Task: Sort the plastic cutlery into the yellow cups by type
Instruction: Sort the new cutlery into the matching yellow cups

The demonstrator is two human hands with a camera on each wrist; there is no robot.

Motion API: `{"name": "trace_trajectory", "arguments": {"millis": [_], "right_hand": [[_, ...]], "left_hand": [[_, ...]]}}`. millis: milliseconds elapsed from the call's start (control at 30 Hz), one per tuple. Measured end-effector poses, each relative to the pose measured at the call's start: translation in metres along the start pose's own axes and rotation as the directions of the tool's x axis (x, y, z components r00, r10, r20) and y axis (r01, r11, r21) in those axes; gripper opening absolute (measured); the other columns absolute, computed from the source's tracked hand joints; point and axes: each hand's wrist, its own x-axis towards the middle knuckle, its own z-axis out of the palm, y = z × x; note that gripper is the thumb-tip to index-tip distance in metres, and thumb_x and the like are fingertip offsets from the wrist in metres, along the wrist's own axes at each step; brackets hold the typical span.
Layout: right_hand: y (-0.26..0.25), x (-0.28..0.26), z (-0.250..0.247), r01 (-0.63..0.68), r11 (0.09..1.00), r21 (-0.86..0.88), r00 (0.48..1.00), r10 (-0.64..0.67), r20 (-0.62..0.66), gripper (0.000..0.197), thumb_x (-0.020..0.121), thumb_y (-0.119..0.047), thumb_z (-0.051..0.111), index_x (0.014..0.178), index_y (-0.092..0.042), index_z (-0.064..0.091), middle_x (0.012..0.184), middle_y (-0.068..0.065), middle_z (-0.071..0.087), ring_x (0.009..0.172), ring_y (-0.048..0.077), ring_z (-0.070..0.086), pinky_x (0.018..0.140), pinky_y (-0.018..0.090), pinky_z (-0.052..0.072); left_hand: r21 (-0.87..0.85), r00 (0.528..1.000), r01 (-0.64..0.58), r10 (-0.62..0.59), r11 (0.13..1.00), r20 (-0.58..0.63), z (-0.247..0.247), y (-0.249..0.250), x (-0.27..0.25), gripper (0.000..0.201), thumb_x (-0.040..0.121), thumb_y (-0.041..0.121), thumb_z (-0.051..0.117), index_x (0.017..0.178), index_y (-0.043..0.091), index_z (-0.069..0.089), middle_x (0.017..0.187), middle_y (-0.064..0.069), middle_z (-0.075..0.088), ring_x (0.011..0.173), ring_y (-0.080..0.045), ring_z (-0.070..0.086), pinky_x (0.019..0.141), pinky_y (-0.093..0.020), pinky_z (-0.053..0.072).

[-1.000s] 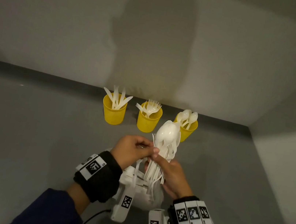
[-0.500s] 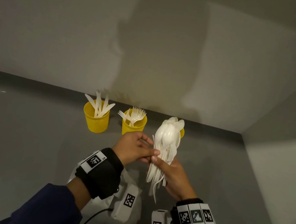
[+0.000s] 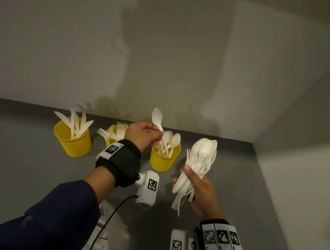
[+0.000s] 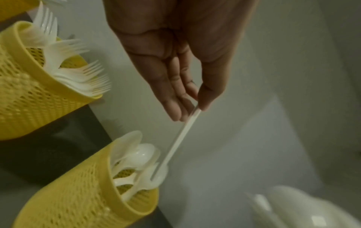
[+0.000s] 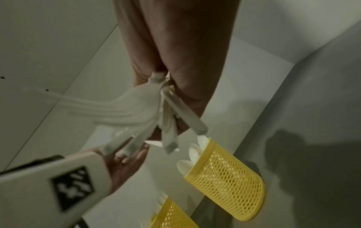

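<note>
Spoon [image 3: 157,117] pinched by left hand [image 3: 141,134] fingers over spoon cup [image 3: 164,159]; right hand [image 3: 199,191] grips cutlery bundle [image 3: 198,164] beside.

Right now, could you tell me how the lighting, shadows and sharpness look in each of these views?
Head view: dim, with a large soft shadow on the wall; the left hand, its spoon and the right hand read clearly. Left wrist view: the fork cup and the bundle at lower right are smeared. Right wrist view: the bundle is blurred, the spoon cup sharper, dark shadows at right.

White spoon [image 3: 157,117] tilted, handle down in spoon cup [image 3: 164,160]; mixed cutlery bundle [image 3: 198,164] upright beside it (right).
</note>
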Motion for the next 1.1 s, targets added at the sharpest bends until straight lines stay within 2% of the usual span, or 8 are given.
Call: {"name": "trace_trajectory", "arguments": {"millis": [133,300,367,467,567,633,867,1100], "right_hand": [[-0.001,0.006,-0.008,-0.002,0.999,0.041,1.000,0.002,-0.005,0.049,0.076,-0.022,0.062,0.119,-0.005,0.047,0.076,0.005,0.062,0.063,0.020,0.065,0.058,0.035,0.057],[0.004,0.012,-0.013,-0.015,0.998,0.055,1.000,0.014,0.018,0.062,0.077,-0.021,0.062,0.132,-0.001,0.041,0.079,0.005,0.063,0.062,0.019,0.065,0.057,0.033,0.056],[0.005,0.015,-0.013,-0.016,0.998,0.054,1.000,0.015,0.025,0.055,0.083,-0.016,0.059,0.133,-0.004,0.040,0.074,0.001,0.067,0.062,0.019,0.066,0.059,0.034,0.057],[0.005,0.016,-0.011,-0.010,0.999,0.044,1.000,0.009,0.027,0.051,0.085,-0.013,0.061,0.132,-0.006,0.042,0.074,-0.004,0.069,0.066,0.018,0.066,0.065,0.038,0.057],[0.004,0.015,-0.005,0.007,1.000,-0.008,1.000,-0.007,0.024,0.072,0.070,-0.025,0.075,0.134,-0.011,0.044,0.100,0.005,0.066,0.093,0.022,0.062,0.092,0.049,0.046],[0.002,0.012,-0.002,0.006,1.000,-0.020,0.999,-0.005,0.033,0.080,0.063,-0.029,0.077,0.134,-0.013,0.045,0.107,0.009,0.064,0.099,0.023,0.060,0.098,0.049,0.042],[0.001,0.010,-0.001,0.067,0.995,-0.075,0.998,-0.065,0.017,0.059,0.074,-0.007,0.070,0.130,-0.009,0.049,0.120,0.014,0.065,0.111,0.023,0.063,0.087,0.027,0.053],[0.005,0.007,-0.005,0.075,0.997,-0.018,0.997,-0.075,0.023,0.059,0.075,-0.011,0.068,0.131,-0.009,0.048,0.123,0.014,0.063,0.111,0.020,0.063,0.084,0.024,0.052]], "left_hand": [[0.145,0.998,0.026,-0.018,0.989,-0.059,0.013,-0.024,0.028,0.007,0.076,0.001,0.069,0.081,0.002,0.064,0.068,-0.006,0.063,0.063,-0.021,0.059,0.064,-0.025,0.053],[0.297,0.995,-0.011,0.040,0.955,-0.092,0.016,-0.034,0.026,0.050,0.075,0.014,0.073,0.122,0.007,0.056,0.106,-0.006,0.056,0.062,-0.020,0.061,0.044,-0.008,0.048],[0.291,0.988,-0.097,0.126,0.952,-0.084,0.018,-0.028,0.014,0.043,0.074,0.017,0.074,0.115,0.012,0.060,0.110,-0.003,0.052,0.067,-0.022,0.063,0.043,-0.012,0.050],[0.300,0.990,-0.124,0.099,0.946,0.097,0.026,-0.022,-0.009,0.015,0.076,0.021,0.072,0.089,0.015,0.068,0.089,-0.006,0.061,0.055,-0.012,0.053,0.040,-0.015,0.046],[0.437,0.951,-0.145,0.003,0.888,0.310,0.032,-0.024,-0.025,0.015,0.077,0.026,0.070,0.087,0.015,0.071,0.075,0.002,0.061,0.062,-0.008,0.055,0.042,-0.014,0.046],[0.434,0.946,-0.139,-0.011,0.890,0.325,0.033,-0.026,-0.027,0.018,0.078,0.027,0.069,0.089,0.012,0.071,0.072,0.004,0.060,0.062,-0.008,0.055,0.044,-0.015,0.049],[0.346,0.951,-0.059,-0.052,0.936,0.304,0.033,-0.027,-0.035,0.019,0.072,0.020,0.076,0.085,0.009,0.068,0.061,-0.001,0.066,0.060,-0.010,0.063,0.061,-0.024,0.056],[0.371,0.938,-0.109,-0.029,0.922,0.346,0.030,-0.019,-0.030,0.004,0.075,0.012,0.071,0.072,0.013,0.070,0.061,-0.005,0.066,0.055,-0.010,0.062,0.065,-0.023,0.057]]}}
